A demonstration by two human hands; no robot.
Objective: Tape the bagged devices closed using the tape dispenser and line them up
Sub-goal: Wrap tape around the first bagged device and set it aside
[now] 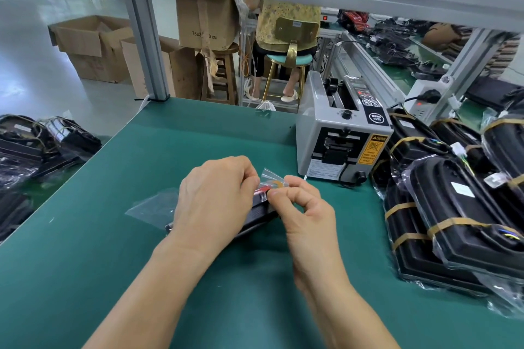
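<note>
Both hands [263, 195] largely hide the bagged device [255, 214]; tape seemingly pinched.

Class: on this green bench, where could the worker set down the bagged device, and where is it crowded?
Bare mat lies between the left pile, the dispenser and the hands; more lies near the front edge beside the forearms. The right side is crowded with taped devices.

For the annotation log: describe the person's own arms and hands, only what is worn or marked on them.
Both forearms are bare up to the frame's bottom edge; no sleeves show. The left hand and right hand wear no gloves, and no rings, watch, wristband or markings are visible. Fingernails look short and unpainted.
</note>
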